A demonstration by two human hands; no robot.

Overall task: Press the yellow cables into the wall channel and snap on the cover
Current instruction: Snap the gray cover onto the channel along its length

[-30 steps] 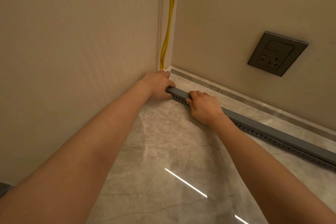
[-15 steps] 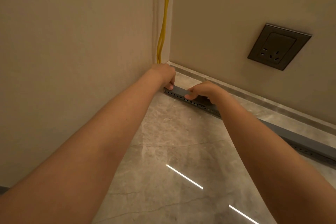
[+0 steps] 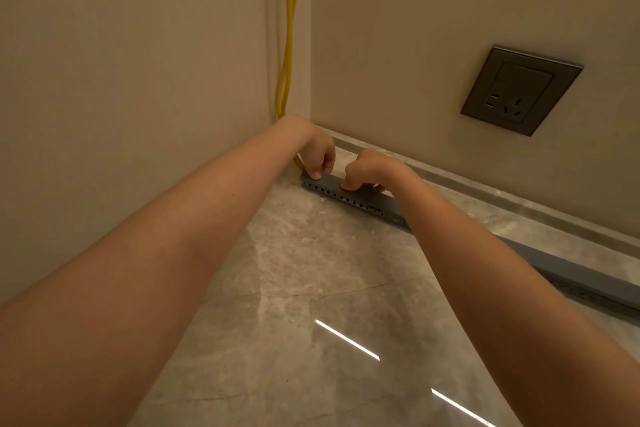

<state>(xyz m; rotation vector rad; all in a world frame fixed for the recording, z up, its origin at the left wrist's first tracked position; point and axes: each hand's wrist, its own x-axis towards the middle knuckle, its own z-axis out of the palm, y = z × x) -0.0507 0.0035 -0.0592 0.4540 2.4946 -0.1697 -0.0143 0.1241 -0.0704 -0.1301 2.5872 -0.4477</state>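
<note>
**At the corner, the cover is nearly on**

Down at the foot of the wall corner, my left hand has its fingers bent down onto the very end of the grey cover. Just beside it, my right hand is curled over the same strip. Its fingertips are on the front edge and what looks like the thumb is behind, so it is pinching the strip.

The channel lies on the floor alongside the skirting, and its row of side holes shows below my fingers. The yellow cables drop down the corner and vanish behind my left wrist, with only a sliver showing at the channel's end. None lie loose along the run, so I judge them tucked in. The cover sits on the whole stretch I can see. What is left, I think, is clicking this last end home.

My right forearm hides the middle of the channel, and its far end runs out of view. I cannot tell whether the cover has latched under my fingers. A socket sits on the wall, well apart.
</note>
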